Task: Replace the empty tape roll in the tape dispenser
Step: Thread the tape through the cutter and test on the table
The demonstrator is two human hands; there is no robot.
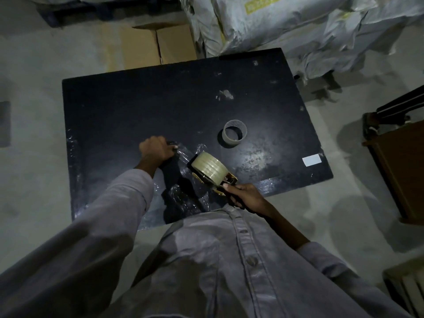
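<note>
A full roll of clear tape (209, 168) sits mounted in a tape dispenser (223, 183) held just above the black table (142, 104). My right hand (244, 195) grips the dispenser's handle at the table's near edge. A strip of clear tape (187, 156) stretches left from the roll to my left hand (156, 149), whose fingers are closed on its end and press down on the tabletop. The empty cardboard core (234, 133) stands on its edge on the table, beyond and to the right of the dispenser.
A white label (311, 159) lies near the table's right edge. Cardboard boxes (158, 45) and grey sacks (286, 26) crowd the floor behind the table. A brown wooden cabinet (399, 166) stands to the right. Crumpled clear film (183, 198) covers the near table edge.
</note>
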